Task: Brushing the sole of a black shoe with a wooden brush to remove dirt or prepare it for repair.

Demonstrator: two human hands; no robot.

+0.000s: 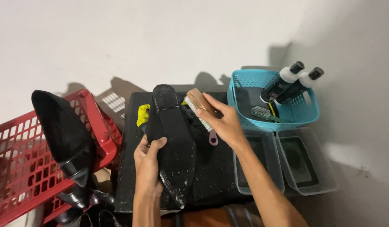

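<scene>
Your left hand (147,162) is clamped around a black pointed shoe (171,143), sole up, over the middle of the black work surface (215,176). Your right hand (221,122) pinches a wooden brush (199,107) just beside the shoe's heel. A teal basket (245,86) with two bottles (291,82) stands beyond the right edge; a red crate (22,168) sits left.

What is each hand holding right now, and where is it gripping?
The left hand grips the black shoe, sole up, by its narrow middle edge. The right hand holds the wooden brush by its back, bristles against the shoe.
</scene>
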